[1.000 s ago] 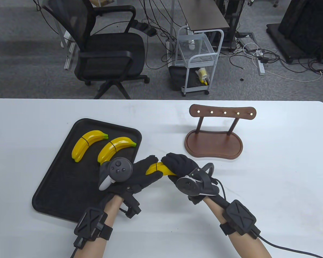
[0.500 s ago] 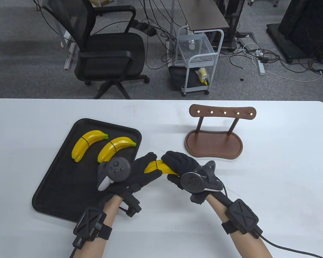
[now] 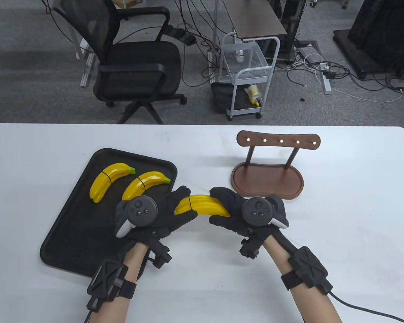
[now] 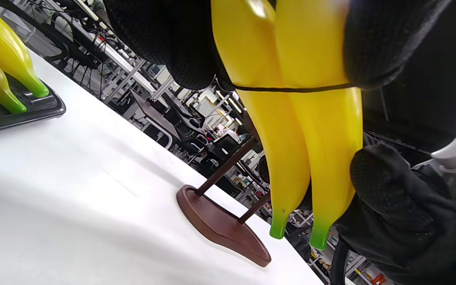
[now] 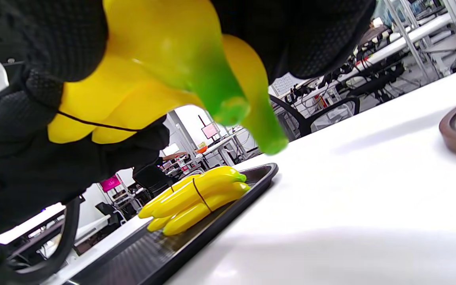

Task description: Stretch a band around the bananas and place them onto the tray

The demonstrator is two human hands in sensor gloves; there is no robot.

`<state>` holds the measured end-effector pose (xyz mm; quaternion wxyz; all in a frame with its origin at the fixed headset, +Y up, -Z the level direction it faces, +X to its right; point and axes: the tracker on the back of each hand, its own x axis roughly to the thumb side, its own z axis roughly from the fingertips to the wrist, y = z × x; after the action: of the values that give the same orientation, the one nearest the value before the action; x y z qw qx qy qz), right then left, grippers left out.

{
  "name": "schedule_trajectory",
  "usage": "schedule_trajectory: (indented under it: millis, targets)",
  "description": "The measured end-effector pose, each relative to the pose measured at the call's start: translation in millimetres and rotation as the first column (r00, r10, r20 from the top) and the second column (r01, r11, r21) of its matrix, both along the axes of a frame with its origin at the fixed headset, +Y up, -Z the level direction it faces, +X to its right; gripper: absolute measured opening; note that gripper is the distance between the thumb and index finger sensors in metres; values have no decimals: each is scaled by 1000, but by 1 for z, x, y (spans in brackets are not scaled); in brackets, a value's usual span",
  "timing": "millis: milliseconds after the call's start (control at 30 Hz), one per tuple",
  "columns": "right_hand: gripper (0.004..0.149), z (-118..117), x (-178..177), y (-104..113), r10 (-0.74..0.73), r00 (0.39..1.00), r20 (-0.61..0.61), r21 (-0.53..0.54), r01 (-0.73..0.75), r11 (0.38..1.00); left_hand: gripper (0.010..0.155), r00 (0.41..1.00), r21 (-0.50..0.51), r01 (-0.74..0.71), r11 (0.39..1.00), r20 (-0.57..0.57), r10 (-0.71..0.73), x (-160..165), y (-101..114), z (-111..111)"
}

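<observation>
Both hands hold a pair of yellow bananas (image 3: pixel 202 204) just above the table, right of the black tray (image 3: pixel 72 228). A thin black band (image 4: pixel 291 89) runs around the pair near its left end. My left hand (image 3: pixel 175 210) grips that end, fingers curled round it. At the other, green-tipped stem end (image 5: pixel 228 103), my right hand (image 3: pixel 227 210) grips the bananas. Two more banded banana pairs (image 3: pixel 109 180) (image 3: pixel 143 186) lie on the tray's far part.
A brown wooden stand (image 3: pixel 267 178) with a pegged top bar stands on the table behind my right hand. An office chair (image 3: pixel 134 64) and a small white cart (image 3: pixel 247 72) stand on the floor beyond the table's far edge.
The right hand has rolled palm down and slid right along the bananas, baring more of them. The pair now lies level and a little further from me. The left hand shifted slightly.
</observation>
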<state>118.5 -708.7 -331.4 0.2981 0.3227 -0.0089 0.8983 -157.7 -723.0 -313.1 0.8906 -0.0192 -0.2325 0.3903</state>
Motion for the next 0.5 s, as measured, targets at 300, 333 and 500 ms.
schedule_trajectory:
  millis: [300,333,500]
  targets:
    - [88,-5,3,-6,-87,996,-24,-106,84,991,81,999,-4,-27,1000,35,27,3,0,1]
    - [87,-5,3,-6,-99,995,-23,-112,95,989,81,999,-6,-27,1000,35,27,3,0,1]
    - [85,-5,3,-6,-143,990,-12,-121,141,983,80,999,-13,-8,1000,40,9,7,-1,1]
